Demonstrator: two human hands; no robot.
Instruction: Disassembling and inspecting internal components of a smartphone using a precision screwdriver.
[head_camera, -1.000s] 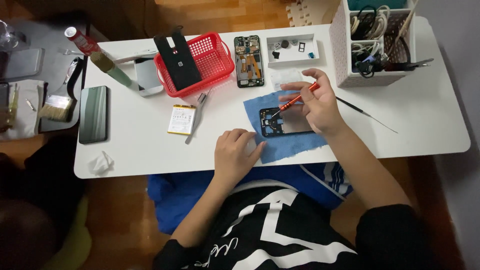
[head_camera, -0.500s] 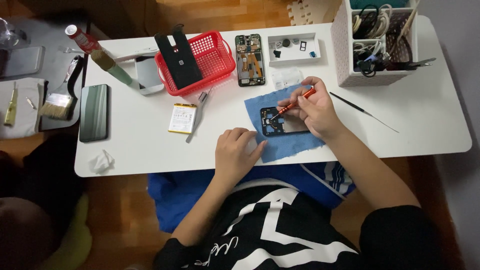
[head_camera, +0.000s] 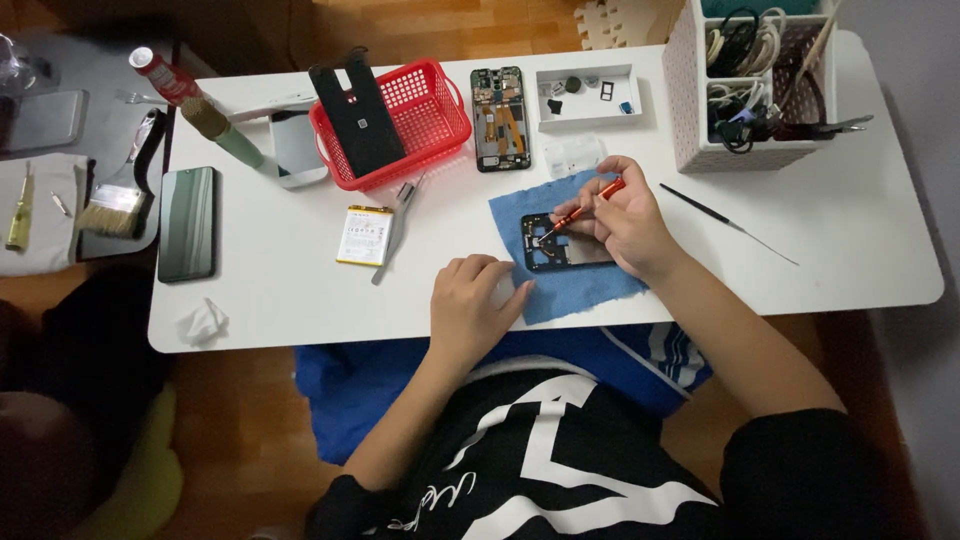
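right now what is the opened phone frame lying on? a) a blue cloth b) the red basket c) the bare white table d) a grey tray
a: the dark phone frame lies on the blue cloth spread on the white table, with the right hand holding an orange screwdriver to it.

An orange-red screwdriver (head_camera: 592, 200) is showing against a black phone frame (head_camera: 560, 243) lying on a blue cloth (head_camera: 600, 285). The tabletop (head_camera: 850, 240) is showing white, the basket (head_camera: 425, 100) red, the battery (head_camera: 362, 236) white with a yellow edge, the organiser box (head_camera: 690, 90) white and perforated.
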